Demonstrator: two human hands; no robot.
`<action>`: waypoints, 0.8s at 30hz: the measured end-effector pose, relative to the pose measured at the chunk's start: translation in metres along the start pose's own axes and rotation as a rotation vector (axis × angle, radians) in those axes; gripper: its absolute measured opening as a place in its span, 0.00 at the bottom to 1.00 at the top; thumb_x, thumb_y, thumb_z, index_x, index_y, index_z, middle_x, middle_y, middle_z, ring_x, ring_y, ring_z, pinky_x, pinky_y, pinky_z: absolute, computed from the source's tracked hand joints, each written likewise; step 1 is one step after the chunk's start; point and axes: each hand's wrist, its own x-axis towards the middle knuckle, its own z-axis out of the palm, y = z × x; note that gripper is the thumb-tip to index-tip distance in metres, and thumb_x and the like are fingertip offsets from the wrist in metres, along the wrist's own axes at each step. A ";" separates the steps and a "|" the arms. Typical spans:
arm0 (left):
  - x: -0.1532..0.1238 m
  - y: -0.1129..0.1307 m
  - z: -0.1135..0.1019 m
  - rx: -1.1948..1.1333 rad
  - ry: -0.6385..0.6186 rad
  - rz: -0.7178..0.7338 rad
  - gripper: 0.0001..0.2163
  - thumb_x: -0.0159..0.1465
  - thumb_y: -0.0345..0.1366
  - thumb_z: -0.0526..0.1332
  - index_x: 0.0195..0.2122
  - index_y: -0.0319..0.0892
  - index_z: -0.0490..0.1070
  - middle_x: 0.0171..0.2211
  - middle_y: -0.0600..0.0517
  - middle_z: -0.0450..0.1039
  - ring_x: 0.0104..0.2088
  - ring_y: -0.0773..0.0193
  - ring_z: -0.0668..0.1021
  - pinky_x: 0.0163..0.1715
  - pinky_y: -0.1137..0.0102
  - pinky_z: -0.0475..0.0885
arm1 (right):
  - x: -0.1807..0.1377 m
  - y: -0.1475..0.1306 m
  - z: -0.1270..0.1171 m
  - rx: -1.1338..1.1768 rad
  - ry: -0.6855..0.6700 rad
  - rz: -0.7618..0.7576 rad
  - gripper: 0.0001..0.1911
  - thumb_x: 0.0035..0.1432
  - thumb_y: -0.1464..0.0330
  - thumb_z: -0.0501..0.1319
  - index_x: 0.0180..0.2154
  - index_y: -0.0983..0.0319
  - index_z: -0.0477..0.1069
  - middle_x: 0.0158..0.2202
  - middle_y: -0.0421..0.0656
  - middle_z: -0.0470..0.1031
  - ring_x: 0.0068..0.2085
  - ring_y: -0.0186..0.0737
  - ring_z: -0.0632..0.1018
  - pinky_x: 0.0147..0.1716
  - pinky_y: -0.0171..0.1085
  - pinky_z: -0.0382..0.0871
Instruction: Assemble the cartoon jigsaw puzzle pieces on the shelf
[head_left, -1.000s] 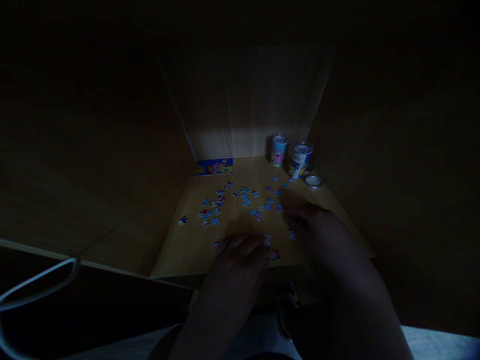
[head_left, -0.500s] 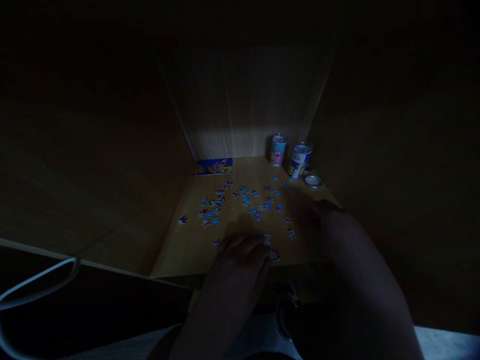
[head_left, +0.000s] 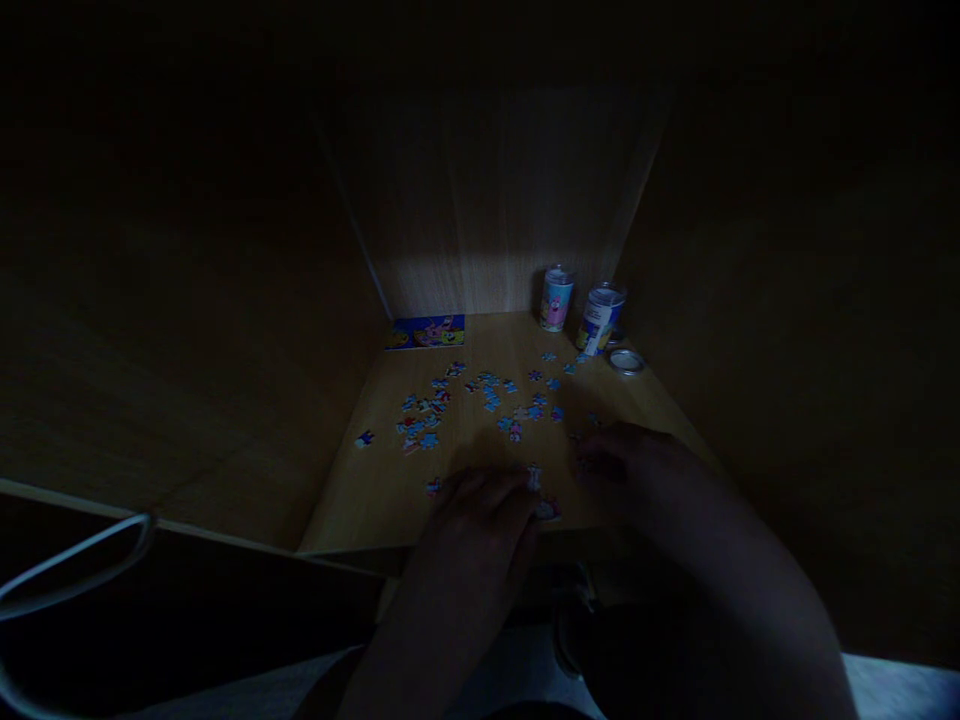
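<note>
Small jigsaw puzzle pieces (head_left: pixel 491 400), mostly blue with some red and pink, lie scattered over a wooden surface. My left hand (head_left: pixel 480 505) rests palm down near the front edge, fingers spread low over the wood. Beside its fingertips lie a pale puzzle piece (head_left: pixel 534 477) and a joined-looking piece or pair (head_left: pixel 548 510). On the right, my right hand (head_left: pixel 634 460) is closed, thumb and fingers pinched down over a puzzle piece that they largely hide. Another puzzle piece (head_left: pixel 433 487) lies left of my left hand. The light is dim.
Two cartoon-printed cans, one light blue (head_left: pixel 556 300) and one dark blue (head_left: pixel 600 322), stand at the back right. A round lid (head_left: pixel 626 361) lies beside them. A cartoon picture card (head_left: pixel 425 332) lies back left. Wooden walls (head_left: pixel 495 200) enclose the surface. A white cable (head_left: pixel 75 560) hangs at left.
My right hand has moved left and slightly toward me, from bare wood onto the puzzle piece at the right. My left hand has stayed in place.
</note>
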 end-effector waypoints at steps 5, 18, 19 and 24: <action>0.000 -0.001 0.002 -0.002 0.000 -0.003 0.10 0.75 0.29 0.65 0.54 0.49 0.81 0.61 0.53 0.82 0.59 0.52 0.82 0.64 0.45 0.76 | 0.003 0.003 0.000 0.006 -0.035 0.040 0.05 0.68 0.69 0.67 0.43 0.58 0.82 0.46 0.47 0.86 0.46 0.48 0.85 0.46 0.42 0.76; 0.001 0.001 -0.002 -0.021 -0.031 -0.032 0.11 0.74 0.27 0.65 0.54 0.48 0.81 0.62 0.52 0.81 0.59 0.51 0.81 0.66 0.46 0.74 | 0.002 0.006 0.002 0.104 -0.020 0.012 0.04 0.68 0.68 0.66 0.43 0.57 0.79 0.46 0.46 0.84 0.47 0.47 0.84 0.47 0.43 0.74; 0.000 0.001 -0.001 -0.019 -0.032 -0.033 0.12 0.74 0.27 0.65 0.54 0.48 0.80 0.61 0.51 0.81 0.59 0.51 0.81 0.66 0.45 0.74 | 0.002 0.006 0.003 0.118 -0.026 0.005 0.03 0.68 0.68 0.66 0.42 0.57 0.79 0.45 0.45 0.84 0.46 0.46 0.84 0.46 0.42 0.74; 0.000 0.001 0.000 -0.002 -0.037 -0.021 0.12 0.75 0.28 0.65 0.57 0.48 0.80 0.61 0.51 0.81 0.60 0.51 0.81 0.66 0.44 0.74 | 0.005 0.005 0.003 0.201 -0.049 -0.006 0.01 0.66 0.67 0.67 0.39 0.56 0.77 0.38 0.40 0.84 0.39 0.42 0.83 0.39 0.38 0.72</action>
